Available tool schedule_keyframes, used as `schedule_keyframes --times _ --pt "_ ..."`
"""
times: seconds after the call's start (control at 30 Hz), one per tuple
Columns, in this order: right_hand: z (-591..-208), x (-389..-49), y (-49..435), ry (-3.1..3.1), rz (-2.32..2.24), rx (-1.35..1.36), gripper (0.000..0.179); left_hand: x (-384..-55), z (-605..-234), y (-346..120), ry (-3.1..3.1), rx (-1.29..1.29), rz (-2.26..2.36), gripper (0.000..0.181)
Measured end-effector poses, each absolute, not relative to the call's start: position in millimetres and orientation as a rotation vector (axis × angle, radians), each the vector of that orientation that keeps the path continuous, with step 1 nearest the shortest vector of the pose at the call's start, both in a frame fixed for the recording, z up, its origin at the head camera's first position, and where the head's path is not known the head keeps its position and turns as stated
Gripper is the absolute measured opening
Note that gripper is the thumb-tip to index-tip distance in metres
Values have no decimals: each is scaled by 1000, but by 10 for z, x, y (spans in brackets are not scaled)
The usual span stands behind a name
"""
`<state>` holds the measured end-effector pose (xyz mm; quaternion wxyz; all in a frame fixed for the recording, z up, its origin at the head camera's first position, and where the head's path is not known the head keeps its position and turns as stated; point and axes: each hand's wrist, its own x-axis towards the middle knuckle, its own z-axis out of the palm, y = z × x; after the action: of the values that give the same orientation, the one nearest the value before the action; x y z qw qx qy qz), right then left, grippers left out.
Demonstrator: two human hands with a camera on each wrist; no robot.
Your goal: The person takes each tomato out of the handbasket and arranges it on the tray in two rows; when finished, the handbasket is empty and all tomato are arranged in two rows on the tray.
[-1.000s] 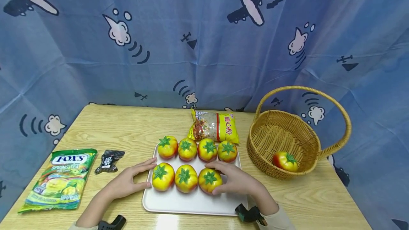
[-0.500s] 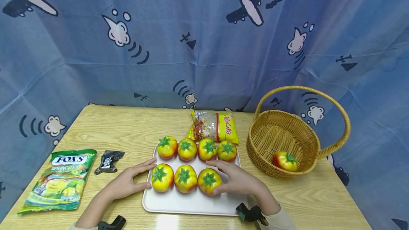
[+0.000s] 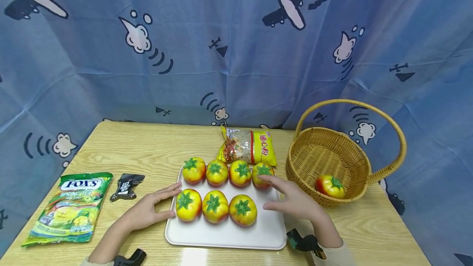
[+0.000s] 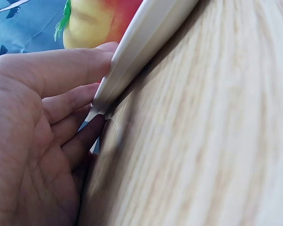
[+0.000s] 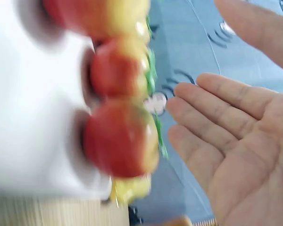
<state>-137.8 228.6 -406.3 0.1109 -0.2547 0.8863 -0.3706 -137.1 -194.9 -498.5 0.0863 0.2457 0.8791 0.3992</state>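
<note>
Several red-and-yellow toy fruits, like tomatoes or persimmons, with green star-shaped tops, stand in two rows on a white tray (image 3: 225, 235). My left hand (image 3: 149, 208) touches the tray's left rim with thumb and fingers spread along it; the left wrist view shows those fingers (image 4: 70, 103) against the rim. My right hand (image 3: 292, 198) hovers over the tray's right side with nothing in it, fingers extended. Its fingertips overlap the back-right fruit (image 3: 263, 170) in the head view; the right wrist view shows an open palm apart from the fruits. The front-right fruit (image 3: 242, 210) stands just left of this hand.
A wicker basket (image 3: 295, 175) with a tall handle stands right of the tray, one like fruit (image 3: 330, 186) inside. Behind the tray lies a yellow pasta bag (image 3: 247, 146). A green candy bag (image 3: 70, 208) and a small black packet (image 3: 127, 186) lie on the left.
My right hand has let go of the front-right fruit and moved right and slightly back, off it. The fruit stays on the tray. The left hand has not visibly moved.
</note>
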Motion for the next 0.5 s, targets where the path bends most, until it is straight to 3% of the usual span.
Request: schedule_keyframes --times 0.5 --pt "-3974 -1317 3313 2916 -1300 -456 60 -1372 -4990 -1949 2610 720 1202 60"
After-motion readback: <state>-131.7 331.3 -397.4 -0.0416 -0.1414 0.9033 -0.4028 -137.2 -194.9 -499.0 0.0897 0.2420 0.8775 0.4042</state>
